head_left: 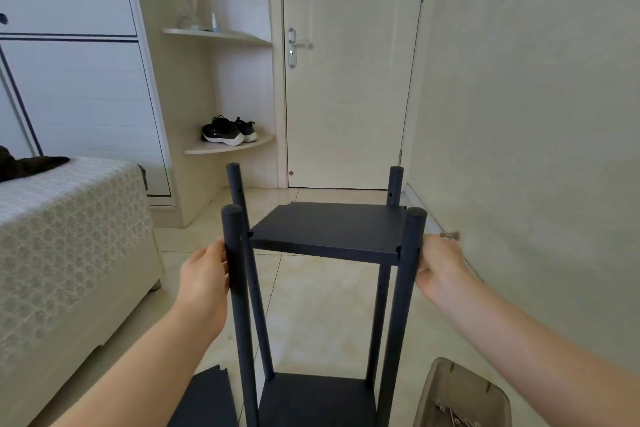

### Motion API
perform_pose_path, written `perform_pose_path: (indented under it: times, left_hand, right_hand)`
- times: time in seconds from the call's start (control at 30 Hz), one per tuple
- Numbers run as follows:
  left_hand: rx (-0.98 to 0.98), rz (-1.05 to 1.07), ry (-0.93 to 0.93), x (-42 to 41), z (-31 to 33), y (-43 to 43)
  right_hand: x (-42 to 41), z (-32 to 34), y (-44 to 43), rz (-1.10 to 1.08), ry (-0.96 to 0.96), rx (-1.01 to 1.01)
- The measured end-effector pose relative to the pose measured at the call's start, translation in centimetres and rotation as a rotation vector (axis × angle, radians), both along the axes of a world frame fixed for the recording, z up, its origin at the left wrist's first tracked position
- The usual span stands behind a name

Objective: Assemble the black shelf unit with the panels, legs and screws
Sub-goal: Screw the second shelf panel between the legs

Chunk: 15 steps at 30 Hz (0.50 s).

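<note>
Black shelf unit [380, 305] is standing, two panels [329, 229] sitting on four legs. Left hand [204, 276] is gripping front-left leg [240, 322], right hand [439, 263] front-right leg [400, 315]. Spare panel [206, 399], screws [456, 419] are lying unused.

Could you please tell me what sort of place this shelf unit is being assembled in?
Most likely a bedroom in a home: a bed with a patterned cover stands at the left, a white wardrobe rises behind it, and a corner shelf holding black sneakers sits beside a closed door.
</note>
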<state>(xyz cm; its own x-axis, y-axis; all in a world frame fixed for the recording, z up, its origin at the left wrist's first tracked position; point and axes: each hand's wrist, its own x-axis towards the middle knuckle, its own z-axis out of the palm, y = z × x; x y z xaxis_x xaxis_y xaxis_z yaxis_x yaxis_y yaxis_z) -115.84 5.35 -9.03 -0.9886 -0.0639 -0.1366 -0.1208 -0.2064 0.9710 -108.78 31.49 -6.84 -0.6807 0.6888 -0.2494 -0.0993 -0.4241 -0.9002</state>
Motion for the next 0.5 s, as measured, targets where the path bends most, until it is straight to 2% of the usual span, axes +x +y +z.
perform_pose_path:
  times: [0.5]
  left_hand:
    - [0.095,-0.201,-0.024,-1.1,-0.2,-0.8]
  right_hand:
    - [0.3,0.3,2.0,0.117,-0.001,-0.051]
